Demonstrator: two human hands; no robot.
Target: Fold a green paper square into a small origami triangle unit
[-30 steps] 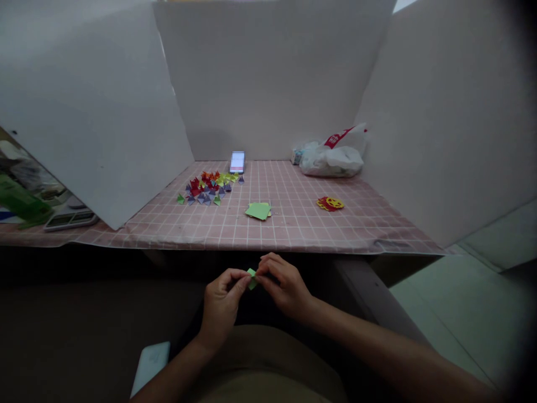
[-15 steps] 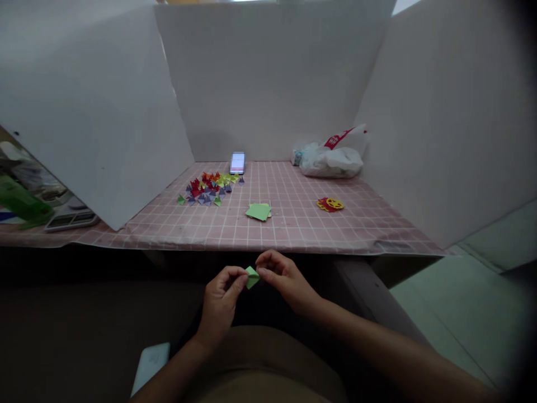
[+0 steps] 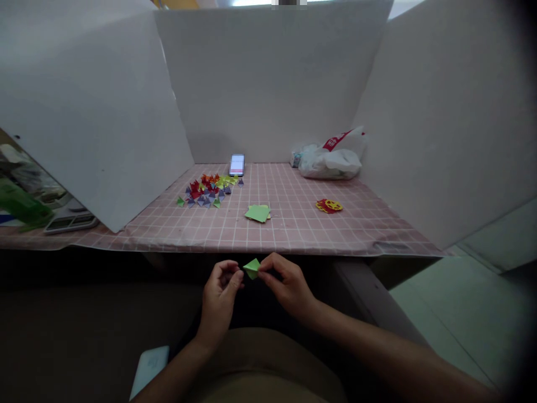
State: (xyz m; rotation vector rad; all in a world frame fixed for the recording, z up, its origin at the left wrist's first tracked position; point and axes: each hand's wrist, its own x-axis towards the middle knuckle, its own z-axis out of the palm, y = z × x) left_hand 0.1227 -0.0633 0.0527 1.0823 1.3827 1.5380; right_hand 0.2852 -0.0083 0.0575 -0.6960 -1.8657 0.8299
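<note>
My right hand (image 3: 289, 280) pinches a small folded green paper (image 3: 251, 268) by its right corner, in front of the table edge and above my lap. Beside the paper's left tip is my left hand (image 3: 222, 291), its fingers curled and thumb and fingertips a little apart, off the paper. A stack of green and yellow paper squares (image 3: 258, 213) lies on the table ahead. To the left of the stack sit several folded paper pieces (image 3: 205, 190) in red, orange, yellow, purple and green.
A lit phone (image 3: 237, 164) leans at the back of the pink checked tablecloth (image 3: 289, 229). Yellow and red cut-out shapes (image 3: 329, 206) lie right of the stack. Behind them rests a white plastic bag (image 3: 329, 162). White boards (image 3: 272, 84) enclose the table; a scale (image 3: 71, 222) is at left.
My left hand has let go of the green paper and drawn slightly left. My right fingers have closed on its right corner, and the paper has turned and risen a little.
</note>
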